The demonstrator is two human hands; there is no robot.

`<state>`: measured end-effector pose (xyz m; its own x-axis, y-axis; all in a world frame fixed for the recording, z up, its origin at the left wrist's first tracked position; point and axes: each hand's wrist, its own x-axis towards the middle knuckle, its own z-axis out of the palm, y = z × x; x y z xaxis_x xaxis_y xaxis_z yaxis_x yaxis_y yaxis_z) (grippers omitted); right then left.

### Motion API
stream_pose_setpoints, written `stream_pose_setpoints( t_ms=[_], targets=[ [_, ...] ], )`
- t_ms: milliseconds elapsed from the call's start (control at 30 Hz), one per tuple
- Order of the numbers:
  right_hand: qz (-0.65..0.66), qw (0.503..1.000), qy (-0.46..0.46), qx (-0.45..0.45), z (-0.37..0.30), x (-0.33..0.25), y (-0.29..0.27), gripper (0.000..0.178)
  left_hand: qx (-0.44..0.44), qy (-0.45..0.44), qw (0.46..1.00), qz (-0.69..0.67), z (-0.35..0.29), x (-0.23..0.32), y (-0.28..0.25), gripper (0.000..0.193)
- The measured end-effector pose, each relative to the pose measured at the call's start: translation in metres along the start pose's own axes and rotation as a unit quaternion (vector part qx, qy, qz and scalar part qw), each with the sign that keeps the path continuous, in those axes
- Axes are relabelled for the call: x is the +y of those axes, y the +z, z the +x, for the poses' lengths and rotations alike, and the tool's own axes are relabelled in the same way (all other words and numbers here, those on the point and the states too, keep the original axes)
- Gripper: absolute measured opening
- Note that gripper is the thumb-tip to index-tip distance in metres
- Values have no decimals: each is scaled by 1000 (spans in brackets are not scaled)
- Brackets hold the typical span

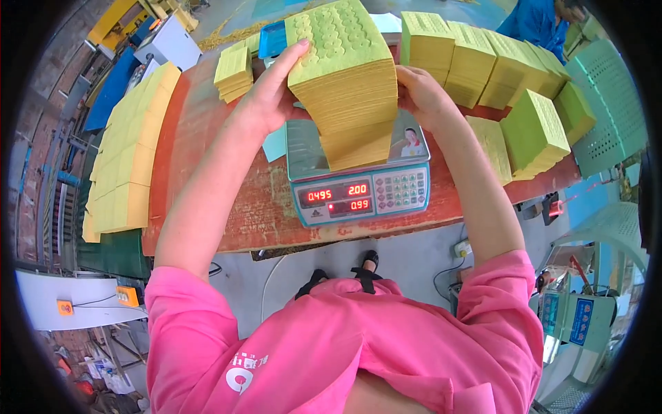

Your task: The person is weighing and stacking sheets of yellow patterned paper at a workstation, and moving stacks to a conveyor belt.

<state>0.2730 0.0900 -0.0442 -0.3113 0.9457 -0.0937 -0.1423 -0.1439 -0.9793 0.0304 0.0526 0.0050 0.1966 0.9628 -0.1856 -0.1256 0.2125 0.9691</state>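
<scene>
Fingers of the left hand (pixel 272 100) are spread only as far as the load demands, curved round its left side with the thumb up by the top edge; those of the right hand (pixel 426 100) press its right side, their tips partly hidden; between them they hold a tall stack of embossed yellow paper (pixel 343 83); it is over the pan of a digital weighing scale (pixel 358 196), though I cannot tell whether its bottom bears on the pan; the scale, its red digits lit, sits on a worn red table (pixel 227 214); behind and left are a blue tray (pixel 273 40) and a small paper stack (pixel 234 71); to the right stands a row of yellow stacks (pixel 469 65); beyond it is a co-worker in blue (pixel 531 26).
</scene>
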Motion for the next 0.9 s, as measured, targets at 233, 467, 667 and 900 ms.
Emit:
stream_pose_setpoints(
  t_ms=[233, 467, 667, 900],
  targets=[
    [33, 999, -9, -10, 0, 7, 0, 26, 21, 8, 1000, 20, -5, -2, 9, 77],
    [-36, 999, -18, 1, -2, 8, 0, 35, 66, 14, 997, 38, -2, -3, 7, 79],
    [-36, 998, -36, 30, -3, 16, 1, 38, 87, 26, 995, 52, -4, -9, 11, 79],
    [-111, 992, -65, 17, 0, 23, -2, 44, 134, 55, 985, 89, 2, -18, 13, 78]
  ],
)
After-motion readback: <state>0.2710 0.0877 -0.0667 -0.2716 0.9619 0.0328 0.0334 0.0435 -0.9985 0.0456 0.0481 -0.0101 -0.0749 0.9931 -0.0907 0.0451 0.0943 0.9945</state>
